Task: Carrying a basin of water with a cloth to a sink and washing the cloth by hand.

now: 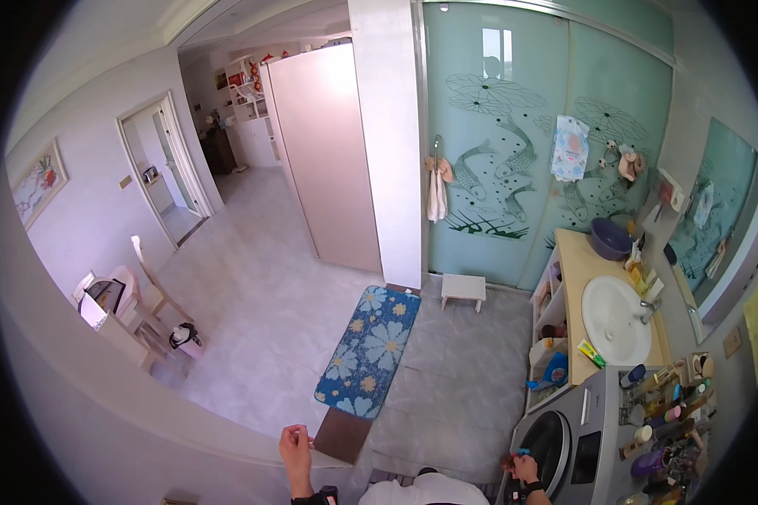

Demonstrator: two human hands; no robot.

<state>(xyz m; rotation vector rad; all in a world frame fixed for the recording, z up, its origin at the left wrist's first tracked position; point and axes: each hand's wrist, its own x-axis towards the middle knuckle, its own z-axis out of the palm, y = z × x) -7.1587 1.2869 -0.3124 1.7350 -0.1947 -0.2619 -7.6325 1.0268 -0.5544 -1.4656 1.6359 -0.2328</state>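
My left hand (296, 450) is raised near the lower edge, beside the wall corner. Its fingers are loosely bent and I see nothing between them. A dark watch or band (325, 495) is on that wrist. My right hand (525, 469) is closed at the round door of the grey washing machine (594, 412). A small reddish-brown thing with a bit of blue (509, 461) shows at its fingers, too small to name. The dark door glass (545, 446) lies just behind this hand.
Bottles crowd the machine's top (640, 438). Beyond it stands a counter with a white washbasin (616, 320) and a purple basin (610, 239). A blue floral mat (368, 352) and a white stool (463, 288) are on the floor. Green sliding glass doors (497, 202) stand behind.
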